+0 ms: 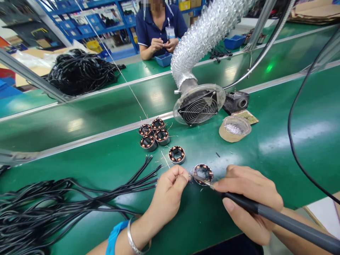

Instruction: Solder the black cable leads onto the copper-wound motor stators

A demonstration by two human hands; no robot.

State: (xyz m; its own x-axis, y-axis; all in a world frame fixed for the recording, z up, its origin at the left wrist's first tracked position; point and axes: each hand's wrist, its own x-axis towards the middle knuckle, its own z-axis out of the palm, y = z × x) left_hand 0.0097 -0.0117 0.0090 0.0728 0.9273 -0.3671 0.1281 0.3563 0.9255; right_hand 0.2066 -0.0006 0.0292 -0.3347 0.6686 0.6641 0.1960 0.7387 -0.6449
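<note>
While it rests on the green bench (265,152) between the two hands, the wound ring (209,174) looks compact and stiff-rimmed, probably with some heft for its size; its copper coils and fine wire ends seem the fragile part, so I'd take hold by the outer wall. Just left of it, the left hand (168,193) has thumb and finger pinched together, seemingly on a thin strand (165,159), though the fingertips hide exactly what they grip. The right hand (253,187) is closed around the soldering iron (268,211), rigid and likely easy to steer, best held well behind its metal end. Beyond sit a single ring (177,162) and a cluster of four rings (162,141); limp black cables (87,198) sprawl leftward.
</note>
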